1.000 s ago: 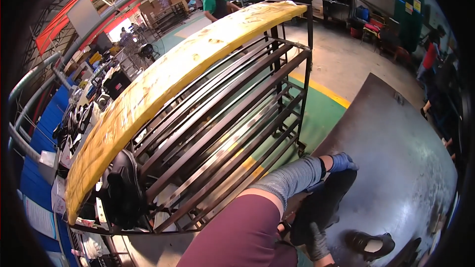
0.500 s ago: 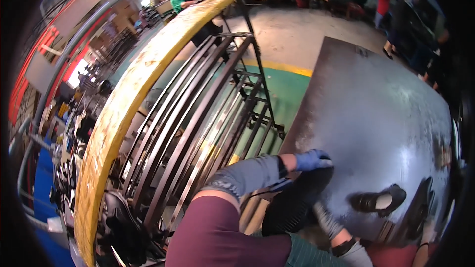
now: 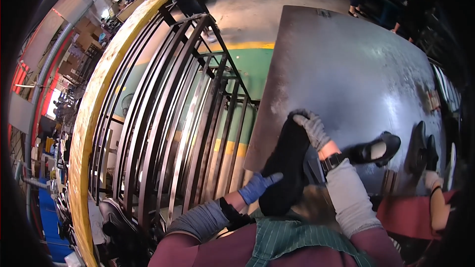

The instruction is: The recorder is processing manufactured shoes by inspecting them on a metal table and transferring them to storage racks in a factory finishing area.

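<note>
A long black shoe is held up in front of my chest, over the near left edge of the table. At its upper end, my right hand, in a grey glove, curls its fingers over the tip. My left hand, in a blue glove, grips the lower left side, thumb laid across the shoe and its other fingers partly hidden. To the right, another black shoe with a pale insole lies on the tabletop.
A dark metal-bar rack with a yellow-wrapped edge stands close on my left. More dark shoes lie at the table's right side, near a co-worker's gloved hand. Other people stand beyond the table.
My left hand has moved from the shoe's far end down to its near end. My right hand has come up onto the far end. The view has shifted, and the shoe stands more upright.
</note>
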`<action>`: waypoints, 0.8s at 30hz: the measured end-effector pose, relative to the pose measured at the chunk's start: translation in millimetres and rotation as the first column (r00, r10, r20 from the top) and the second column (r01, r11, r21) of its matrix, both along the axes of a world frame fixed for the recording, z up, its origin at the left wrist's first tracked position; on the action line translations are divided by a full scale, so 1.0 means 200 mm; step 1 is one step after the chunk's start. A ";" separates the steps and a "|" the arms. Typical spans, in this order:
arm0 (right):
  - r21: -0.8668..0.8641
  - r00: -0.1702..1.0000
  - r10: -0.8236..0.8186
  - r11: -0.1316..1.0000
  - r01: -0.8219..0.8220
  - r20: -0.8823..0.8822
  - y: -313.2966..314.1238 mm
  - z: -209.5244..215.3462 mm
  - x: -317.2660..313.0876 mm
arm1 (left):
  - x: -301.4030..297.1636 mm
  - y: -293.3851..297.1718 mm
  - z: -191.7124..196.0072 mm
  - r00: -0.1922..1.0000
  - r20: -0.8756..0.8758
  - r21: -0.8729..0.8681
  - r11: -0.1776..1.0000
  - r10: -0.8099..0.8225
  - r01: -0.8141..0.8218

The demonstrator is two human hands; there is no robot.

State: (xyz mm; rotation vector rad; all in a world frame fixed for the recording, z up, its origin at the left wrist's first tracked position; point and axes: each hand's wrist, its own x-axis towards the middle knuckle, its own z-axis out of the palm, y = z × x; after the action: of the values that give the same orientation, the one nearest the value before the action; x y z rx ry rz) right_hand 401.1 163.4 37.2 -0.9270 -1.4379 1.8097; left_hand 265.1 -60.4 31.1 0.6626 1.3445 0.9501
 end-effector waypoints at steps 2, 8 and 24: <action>0.021 0.997 -0.071 0.997 0.071 0.008 -0.02 0.03 -0.01 | 0.02 0.00 0.02 0.997 0.024 0.018 0.998 0.068 -0.068; 0.048 0.980 -0.197 0.979 0.198 -0.020 -0.06 0.07 0.02 | 0.12 -0.05 0.02 0.975 0.067 0.085 0.972 0.214 -0.219; 0.196 0.980 -0.110 0.978 0.077 0.164 -0.08 0.09 0.05 | -0.30 0.85 0.04 0.862 -0.371 0.198 0.877 -0.347 0.438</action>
State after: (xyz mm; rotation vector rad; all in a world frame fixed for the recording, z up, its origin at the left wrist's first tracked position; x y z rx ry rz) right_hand 410.3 146.4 54.8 -1.0564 -1.6136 1.5243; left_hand 204.8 109.4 38.7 1.3082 1.2946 0.7116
